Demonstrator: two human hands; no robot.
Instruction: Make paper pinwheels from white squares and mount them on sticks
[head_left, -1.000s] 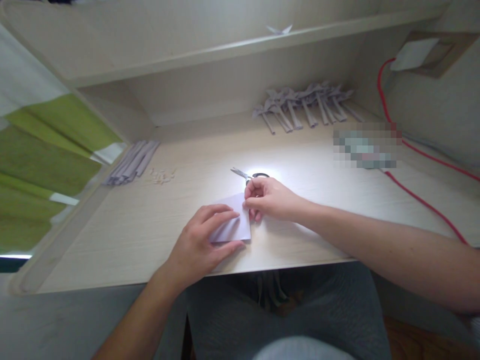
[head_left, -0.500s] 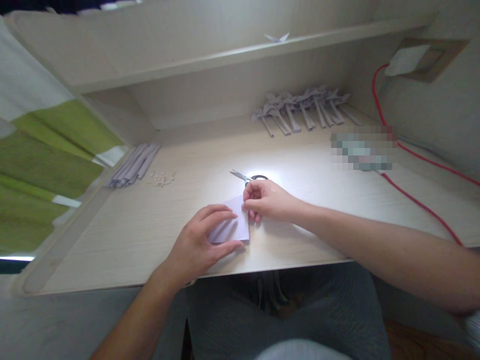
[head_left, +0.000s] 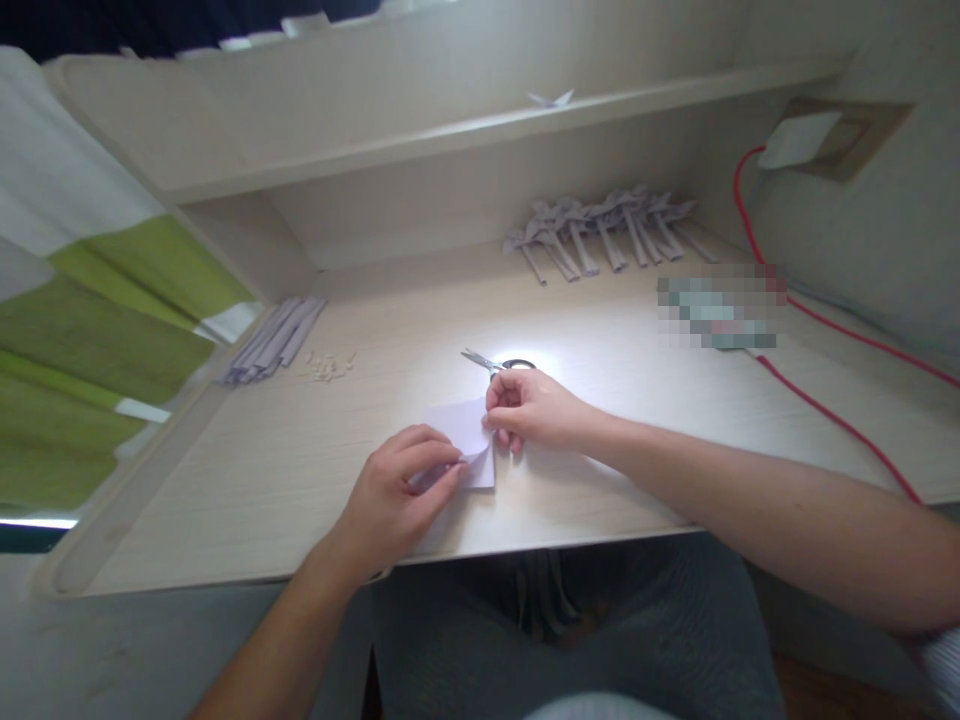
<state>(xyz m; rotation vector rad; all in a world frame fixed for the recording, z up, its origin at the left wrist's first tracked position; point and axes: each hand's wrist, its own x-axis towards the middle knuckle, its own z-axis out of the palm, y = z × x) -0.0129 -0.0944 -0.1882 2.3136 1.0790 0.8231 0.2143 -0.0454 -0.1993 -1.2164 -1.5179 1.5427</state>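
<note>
A small pale lilac paper square [head_left: 466, 435] lies near the front edge of a light wooden desk [head_left: 645, 420]. My left hand [head_left: 397, 495] pinches the paper's near left corner and curls it upward. My right hand [head_left: 529, 410] is closed, its fingertips pressing the paper's right edge. A pair of scissors [head_left: 495, 362] lies flat on the desk just behind my right hand, blades pointing left.
Several folded paper pinwheels on sticks [head_left: 600, 225] lie at the back of the desk. A bundle of paper strips [head_left: 274, 335] and small paper scraps [head_left: 330, 365] sit at the left. A red cable [head_left: 817, 400] runs along the right side. Green-striped fabric [head_left: 90, 350] hangs at left.
My left hand went from lying flat on the paper to pinching its near corner and lifting it. My right hand stayed at the right edge.
</note>
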